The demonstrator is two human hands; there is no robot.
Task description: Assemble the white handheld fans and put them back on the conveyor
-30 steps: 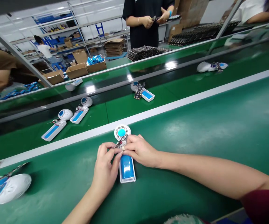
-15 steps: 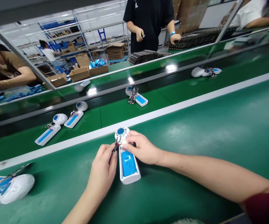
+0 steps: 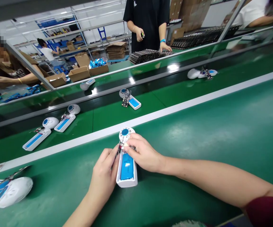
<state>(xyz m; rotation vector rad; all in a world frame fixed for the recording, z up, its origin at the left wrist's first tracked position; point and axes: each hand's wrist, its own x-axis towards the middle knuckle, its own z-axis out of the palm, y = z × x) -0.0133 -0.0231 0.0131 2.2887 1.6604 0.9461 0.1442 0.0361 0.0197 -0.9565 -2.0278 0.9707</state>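
A white device shell (image 3: 127, 183) with a round vented head and a blue battery (image 3: 127, 167) inside its handle lies on the green work surface in front of me. My left hand (image 3: 105, 167) pinches a dark circuit board (image 3: 119, 149) at the shell's left side, near the neck. From the right, my right hand (image 3: 144, 153) has thumb and fingers closed at the neck, on a small white connector (image 3: 125, 145) with wires beside it. The fingers partly hide the connector and the wires.
Another white shell (image 3: 14, 191) with a board lies at the lower left. Beyond a pale rail (image 3: 150, 117), several similar devices lie on a green belt (image 3: 108, 117). A person in black (image 3: 148, 26) stands across it by stacked boards (image 3: 143, 56); another person is at the left.
The shell's handle end has swung left and its head has shifted slightly right. Most devices on the belt have moved left. The person in black has brought one hand to the nearer board stack.
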